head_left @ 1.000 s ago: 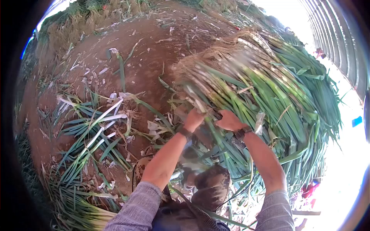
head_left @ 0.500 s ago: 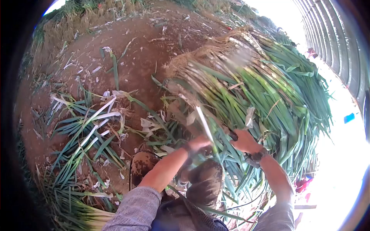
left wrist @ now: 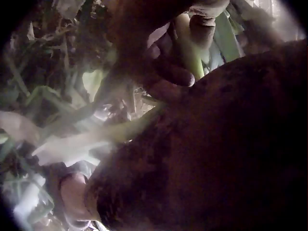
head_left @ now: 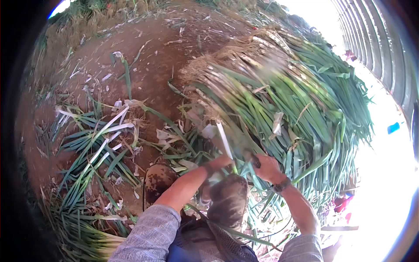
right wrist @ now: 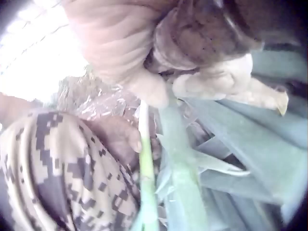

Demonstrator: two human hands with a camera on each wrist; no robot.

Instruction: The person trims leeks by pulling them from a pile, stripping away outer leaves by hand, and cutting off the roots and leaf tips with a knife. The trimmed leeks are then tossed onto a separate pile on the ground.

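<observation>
My left hand (head_left: 221, 162) grips a green onion (head_left: 224, 140) by its stalk, close over the knee in camouflage trousers (head_left: 229, 196). The stalk's bare white end points up and away. In the left wrist view, curled fingers (left wrist: 175, 74) wrap the pale green stalk (left wrist: 188, 50). To the right, my right hand (head_left: 268, 168) holds a dark cylindrical handle (right wrist: 197, 38); what it belongs to is hidden. Its thumb and finger pinch at a broad green leaf (right wrist: 173, 125) beside the onion in the right wrist view.
A big pile of unpeeled green onions (head_left: 279, 91) lies ahead and right, roots outward. At left, peeled onions (head_left: 102, 144) lie on brown soil (head_left: 152, 56) among scraps, with another bunch (head_left: 98, 244) nearer. A ribbed wall (head_left: 371, 43) rises at far right.
Both hands were close together at the stalk, then drew apart toward the body. Outer layers have come away, baring the onion's white end. The left hand now sits nearer the knee.
</observation>
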